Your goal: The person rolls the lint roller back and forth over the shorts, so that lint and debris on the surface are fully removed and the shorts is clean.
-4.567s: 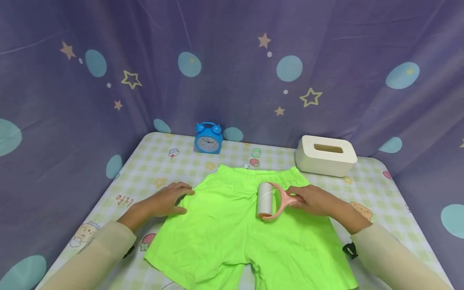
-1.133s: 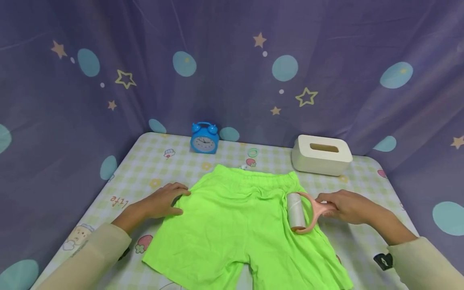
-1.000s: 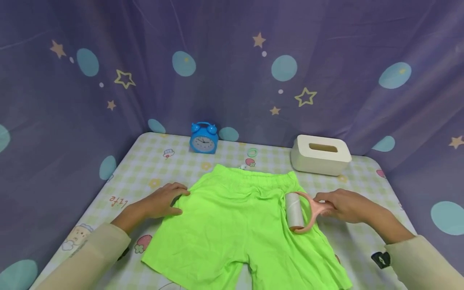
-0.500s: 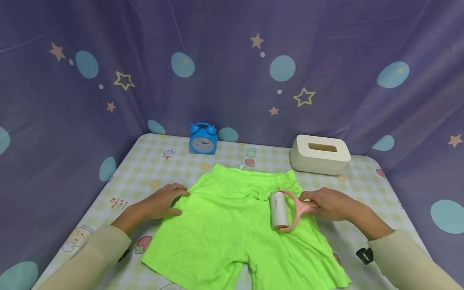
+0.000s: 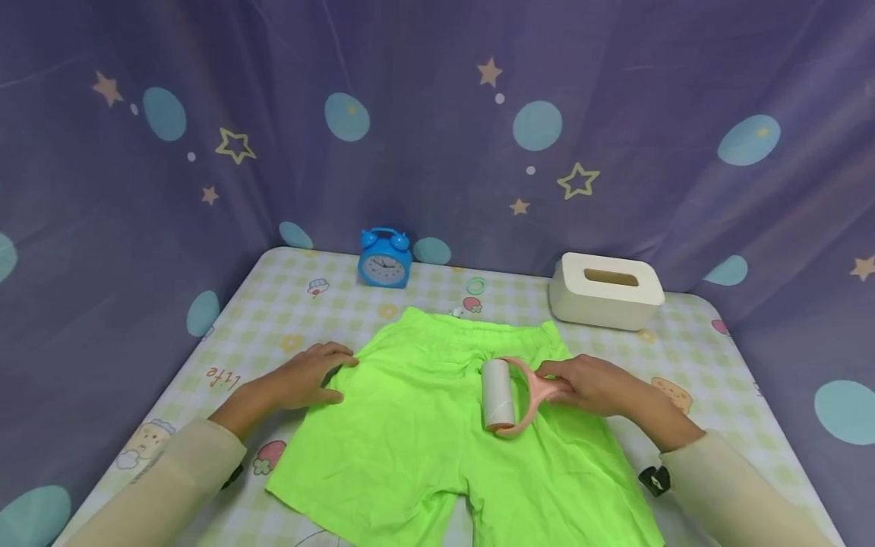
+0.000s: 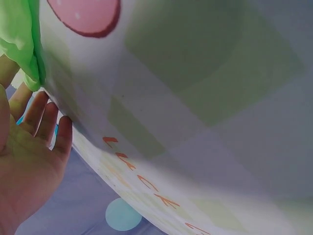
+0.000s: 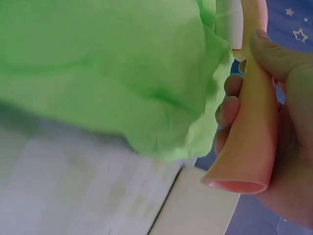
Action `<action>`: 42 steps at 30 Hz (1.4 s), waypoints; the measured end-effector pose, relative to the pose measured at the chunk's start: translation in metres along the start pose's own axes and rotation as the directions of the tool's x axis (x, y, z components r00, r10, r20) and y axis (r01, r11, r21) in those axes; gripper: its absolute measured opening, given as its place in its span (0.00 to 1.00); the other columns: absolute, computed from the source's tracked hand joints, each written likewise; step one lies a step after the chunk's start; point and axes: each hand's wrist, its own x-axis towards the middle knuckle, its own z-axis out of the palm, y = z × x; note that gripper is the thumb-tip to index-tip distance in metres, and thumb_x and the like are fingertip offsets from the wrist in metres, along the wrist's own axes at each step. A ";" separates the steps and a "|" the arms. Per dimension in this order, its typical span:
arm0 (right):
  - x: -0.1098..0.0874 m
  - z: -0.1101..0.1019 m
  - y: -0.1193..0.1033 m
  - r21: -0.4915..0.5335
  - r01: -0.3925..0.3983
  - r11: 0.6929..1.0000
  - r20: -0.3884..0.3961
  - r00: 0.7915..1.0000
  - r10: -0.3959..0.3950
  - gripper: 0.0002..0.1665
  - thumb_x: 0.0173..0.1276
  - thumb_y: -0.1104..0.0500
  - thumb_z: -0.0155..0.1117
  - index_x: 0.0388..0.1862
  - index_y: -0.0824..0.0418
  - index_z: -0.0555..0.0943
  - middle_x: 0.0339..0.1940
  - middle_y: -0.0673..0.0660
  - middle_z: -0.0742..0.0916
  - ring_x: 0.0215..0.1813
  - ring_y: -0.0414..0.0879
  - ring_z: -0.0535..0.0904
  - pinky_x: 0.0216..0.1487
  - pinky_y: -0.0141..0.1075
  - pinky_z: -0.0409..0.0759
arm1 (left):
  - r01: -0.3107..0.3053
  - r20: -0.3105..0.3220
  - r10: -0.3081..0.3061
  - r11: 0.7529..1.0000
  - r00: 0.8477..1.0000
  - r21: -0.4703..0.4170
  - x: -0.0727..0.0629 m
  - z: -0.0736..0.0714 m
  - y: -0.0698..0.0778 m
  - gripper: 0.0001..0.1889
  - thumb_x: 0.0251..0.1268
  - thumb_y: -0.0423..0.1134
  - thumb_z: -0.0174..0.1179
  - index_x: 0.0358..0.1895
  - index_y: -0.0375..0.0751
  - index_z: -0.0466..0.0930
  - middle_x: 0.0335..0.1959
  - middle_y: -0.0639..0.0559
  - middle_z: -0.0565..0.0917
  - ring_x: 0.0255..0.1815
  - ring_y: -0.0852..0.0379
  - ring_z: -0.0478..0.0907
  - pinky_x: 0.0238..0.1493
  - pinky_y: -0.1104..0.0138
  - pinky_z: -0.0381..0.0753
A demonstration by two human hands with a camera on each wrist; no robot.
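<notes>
Neon-green shorts (image 5: 410, 425) lie spread on the table, waistband toward the back. My right hand (image 5: 589, 385) grips the pink handle of a lint roller (image 5: 497, 395), its white roll lying on the shorts just right of their middle. In the right wrist view, the fingers and thumb wrap round the hollow-ended handle (image 7: 249, 132). At the left edge of the shorts rests my left hand (image 5: 307, 377), fingertips and thumb on the fabric. The left wrist view shows that hand's fingers (image 6: 36, 112) fairly straight beside the green cloth.
A blue alarm clock (image 5: 385, 260) stands at the back left of the table. At the back right sits a cream tissue box (image 5: 606, 292). A checked cloth (image 5: 260, 327) with printed pictures covers the table, and a purple curtain (image 5: 437, 152) hangs behind and at the sides.
My right hand has moved the lint roller leftward from the right side of the shorts toward their middle. The left hand has stayed in place.
</notes>
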 end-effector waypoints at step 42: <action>0.139 0.056 -0.127 0.019 -0.006 1.000 -0.036 0.999 0.006 0.12 0.73 0.46 0.66 0.47 0.49 0.76 0.19 0.43 0.70 0.21 0.37 0.63 0.23 0.28 0.60 | 0.000 -0.006 0.000 0.999 1.000 0.033 0.000 0.000 0.002 0.30 0.64 0.44 0.71 0.68 0.40 0.75 0.69 0.40 0.74 0.70 0.37 0.70 0.66 0.40 0.72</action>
